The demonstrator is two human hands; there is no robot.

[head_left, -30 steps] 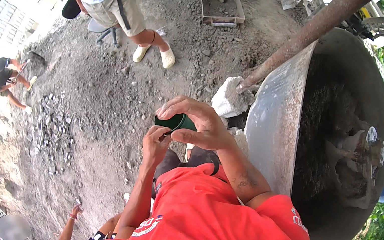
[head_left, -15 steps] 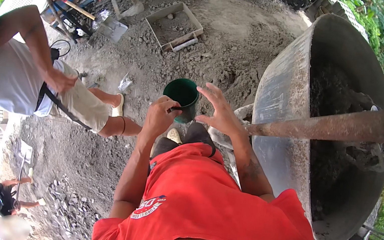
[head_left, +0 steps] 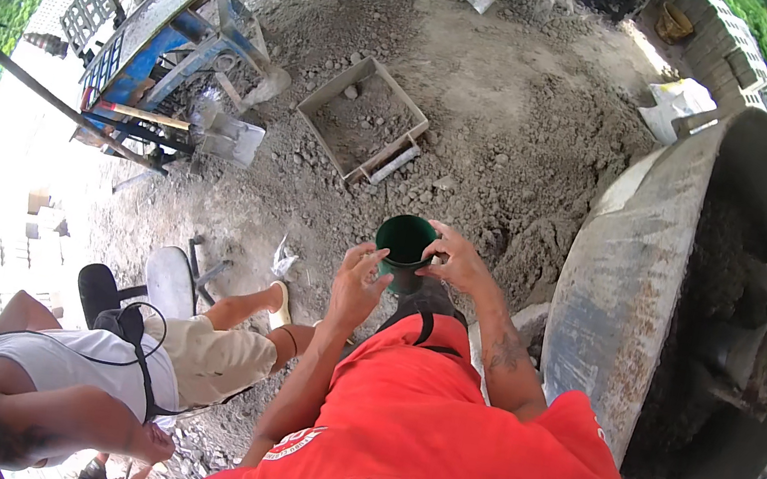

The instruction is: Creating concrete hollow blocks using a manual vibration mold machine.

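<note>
Since half a second ago, the right hand point(head_left: 462, 268) has come in from beside the green bucket point(head_left: 406, 236) to its rim, while the left hand point(head_left: 355, 288), which was pinching that rim, has loosened. Now the bucket is left of the grey drum point(head_left: 612, 298), mouth upward, between the two hands. On the drum side of the bucket, the right hand pinches the rim with thumb and fingers. On the side away from the drum, the left hand is half open, its fingers bent and its thumb near the bucket's wall; I cannot tell whether it touches. Left of the drum, farther out than the bucket, a shallow wooden box point(head_left: 390, 149) sits on the ground. A co-worker in a white sleeveless top point(head_left: 79, 361) is also left of the drum, well apart from it.
</note>
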